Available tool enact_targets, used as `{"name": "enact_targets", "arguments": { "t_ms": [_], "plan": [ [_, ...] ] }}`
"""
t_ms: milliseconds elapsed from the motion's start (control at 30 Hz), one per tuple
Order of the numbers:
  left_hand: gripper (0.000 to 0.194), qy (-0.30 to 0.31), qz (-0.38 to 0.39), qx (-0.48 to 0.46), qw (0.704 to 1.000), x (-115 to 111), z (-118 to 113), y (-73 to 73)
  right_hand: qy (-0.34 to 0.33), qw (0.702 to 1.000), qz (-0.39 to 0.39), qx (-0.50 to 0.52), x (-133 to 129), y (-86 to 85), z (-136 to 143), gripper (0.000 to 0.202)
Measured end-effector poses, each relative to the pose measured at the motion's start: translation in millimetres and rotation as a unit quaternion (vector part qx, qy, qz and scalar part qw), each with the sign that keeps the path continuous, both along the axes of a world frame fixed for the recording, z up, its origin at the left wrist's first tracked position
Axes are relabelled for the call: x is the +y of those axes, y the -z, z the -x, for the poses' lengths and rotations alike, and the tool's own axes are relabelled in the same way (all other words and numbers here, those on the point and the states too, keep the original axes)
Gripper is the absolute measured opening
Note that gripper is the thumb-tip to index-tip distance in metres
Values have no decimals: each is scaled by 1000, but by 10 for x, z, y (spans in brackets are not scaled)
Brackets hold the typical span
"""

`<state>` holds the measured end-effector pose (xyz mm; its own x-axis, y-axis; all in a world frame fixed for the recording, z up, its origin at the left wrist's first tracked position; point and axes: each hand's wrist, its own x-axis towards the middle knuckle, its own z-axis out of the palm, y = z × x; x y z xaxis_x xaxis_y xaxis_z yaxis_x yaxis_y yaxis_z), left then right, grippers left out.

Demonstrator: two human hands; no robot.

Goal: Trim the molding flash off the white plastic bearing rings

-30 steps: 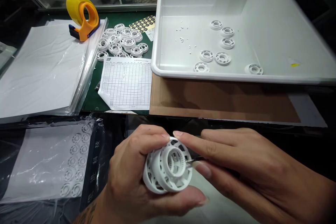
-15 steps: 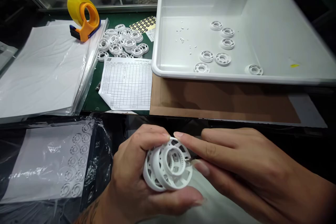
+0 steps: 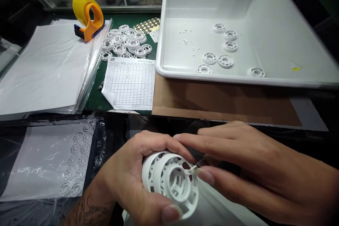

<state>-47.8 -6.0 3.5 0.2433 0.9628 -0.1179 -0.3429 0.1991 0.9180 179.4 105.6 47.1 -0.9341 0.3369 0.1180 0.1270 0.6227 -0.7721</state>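
While left fingers [image 3: 164,142] clasp stacked white rings [image 3: 159,173], right fingers [image 3: 212,177] pinch thin tool [image 3: 202,162].

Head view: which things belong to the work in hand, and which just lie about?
Likely job things:
stacked white plastic rings in left hand
thin blade-like tool at right hand
white plastic tray holding similar rings

Probably lying about:
orange plastic tape dispenser
white printed form
yellow sheet of round black stickers

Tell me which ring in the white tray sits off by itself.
The far-right ring, close to the tray's near rim; the other six rings lie in a looser group farther left.
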Motion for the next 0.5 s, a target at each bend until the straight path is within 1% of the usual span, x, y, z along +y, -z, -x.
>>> {"name": "enact_targets", "arguments": {
  "t_ms": [67, 167, 333, 500],
  "plan": [
    [42, 2, -10, 12, 1000, 7, 5, -5, -8, 1000, 0, -4, -1, -11, -1, 21],
    [40, -12, -23, 34, 999, -8, 2, -21, -11, 1000, -6, -7, -5, -15, -2, 22],
    [41, -9, -31, 40, 999, -46, -16, -35, 1, 1000, -11, 1, -15, -14, -1, 23],
    [41, -4, -37, 41, 998, -38, -15, -32, -4, 1000, -1, -9, -19, -32, -21, 22]
  ]
}}
